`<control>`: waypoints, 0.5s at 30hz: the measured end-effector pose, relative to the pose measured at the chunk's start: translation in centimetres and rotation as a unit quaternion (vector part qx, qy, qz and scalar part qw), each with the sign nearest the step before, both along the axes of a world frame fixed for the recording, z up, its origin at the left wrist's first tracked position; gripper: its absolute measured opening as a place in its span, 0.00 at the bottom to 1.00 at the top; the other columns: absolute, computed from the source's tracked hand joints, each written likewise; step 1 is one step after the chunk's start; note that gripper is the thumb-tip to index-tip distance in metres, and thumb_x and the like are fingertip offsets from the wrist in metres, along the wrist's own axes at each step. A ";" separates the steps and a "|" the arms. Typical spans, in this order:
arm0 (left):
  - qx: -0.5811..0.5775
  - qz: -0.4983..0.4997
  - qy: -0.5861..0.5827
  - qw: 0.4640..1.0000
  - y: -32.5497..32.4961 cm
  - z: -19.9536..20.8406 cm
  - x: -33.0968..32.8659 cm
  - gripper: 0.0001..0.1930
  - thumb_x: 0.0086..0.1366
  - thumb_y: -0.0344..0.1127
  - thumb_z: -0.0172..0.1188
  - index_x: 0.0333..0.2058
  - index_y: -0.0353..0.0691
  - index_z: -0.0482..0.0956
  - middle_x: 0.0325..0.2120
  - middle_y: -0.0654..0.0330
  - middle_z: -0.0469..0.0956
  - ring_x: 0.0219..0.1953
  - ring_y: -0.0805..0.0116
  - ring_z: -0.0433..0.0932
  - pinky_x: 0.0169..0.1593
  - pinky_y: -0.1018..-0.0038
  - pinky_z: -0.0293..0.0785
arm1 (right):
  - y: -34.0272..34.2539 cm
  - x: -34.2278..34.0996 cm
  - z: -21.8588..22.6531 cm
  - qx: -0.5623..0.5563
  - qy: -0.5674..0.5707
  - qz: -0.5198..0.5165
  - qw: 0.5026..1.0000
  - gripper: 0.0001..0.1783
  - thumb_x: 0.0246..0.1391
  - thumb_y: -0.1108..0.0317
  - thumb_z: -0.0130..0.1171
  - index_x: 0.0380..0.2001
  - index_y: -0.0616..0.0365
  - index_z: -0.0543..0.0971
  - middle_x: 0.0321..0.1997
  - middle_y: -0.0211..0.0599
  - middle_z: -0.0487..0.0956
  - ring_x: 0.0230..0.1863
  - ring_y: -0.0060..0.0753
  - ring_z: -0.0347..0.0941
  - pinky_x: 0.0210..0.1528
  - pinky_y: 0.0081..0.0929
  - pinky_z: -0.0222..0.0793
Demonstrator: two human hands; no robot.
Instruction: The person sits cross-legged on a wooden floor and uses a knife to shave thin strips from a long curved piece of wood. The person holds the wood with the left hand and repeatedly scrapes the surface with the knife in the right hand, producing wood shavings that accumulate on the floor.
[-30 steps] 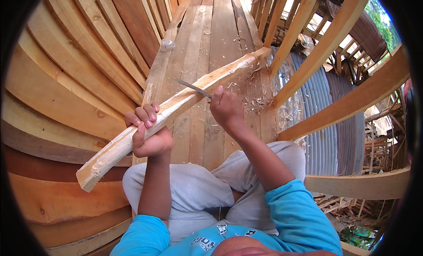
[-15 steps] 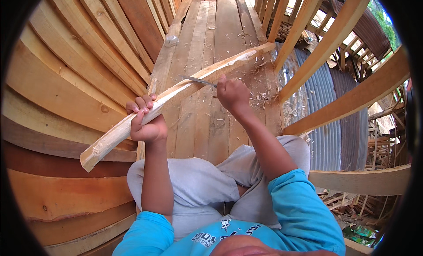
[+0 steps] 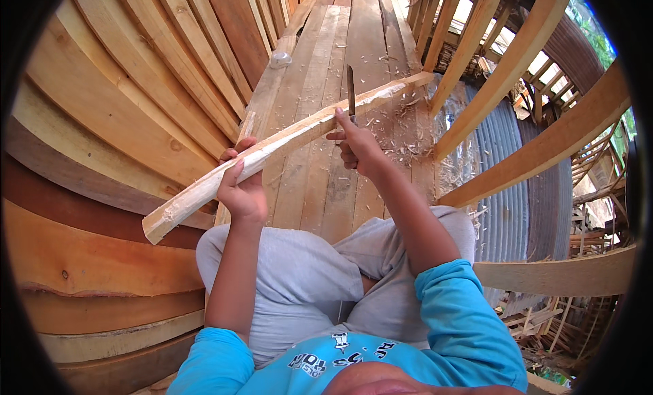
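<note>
A long, partly shaved wooden pole (image 3: 292,138) slants across in front of me, its near end low on the left and its far end by the railing on the right. My left hand (image 3: 243,187) is closed around its lower part, thumb on the near side and fingertips over the far edge. In my right hand (image 3: 360,150) is a knife (image 3: 351,89), its blade pointing away from me past the pole's far side. The right thumb reaches up against the pole's surface, and the knife handle is mostly hidden by the hand.
Shavings lie scattered over the plank floor (image 3: 316,184). A wall of wooden boards (image 3: 122,123) rises on the left, with a small clear plastic container (image 3: 279,59) near it. Slanting railing posts (image 3: 507,75) and corrugated metal sheets (image 3: 503,198) are on the right.
The knife blade has swung from lying leftward across the pole to pointing away from me. The pole's near end has risen and shifted slightly right, and my left hand has moved up with it.
</note>
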State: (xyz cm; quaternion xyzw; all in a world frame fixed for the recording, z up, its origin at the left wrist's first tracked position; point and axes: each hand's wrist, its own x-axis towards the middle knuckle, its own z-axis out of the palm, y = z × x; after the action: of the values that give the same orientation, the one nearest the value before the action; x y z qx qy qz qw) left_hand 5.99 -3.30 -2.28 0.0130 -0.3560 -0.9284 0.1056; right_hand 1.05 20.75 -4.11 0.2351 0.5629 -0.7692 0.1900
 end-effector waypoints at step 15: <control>-0.256 -0.217 0.306 0.891 4.2 12.2 15.1 0.32 0.68 0.61 0.43 0.63 0.50 0.64 0.73 0.42 0.39 0.74 0.43 0.46 0.70 0.35 0.34 | 0.0 0.4 -1.0 -0.093 0.072 -0.067 0.991 0.25 0.60 0.53 0.58 0.18 0.44 0.57 0.12 0.17 0.49 0.11 0.18 0.41 0.15 0.26 0.39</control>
State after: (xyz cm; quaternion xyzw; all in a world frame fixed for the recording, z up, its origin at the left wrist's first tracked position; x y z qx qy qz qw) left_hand 21.13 0.88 9.94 -0.3772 -0.5254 -0.7626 0.0049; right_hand 1.46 20.71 -5.12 0.1979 0.4839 -0.8442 0.1181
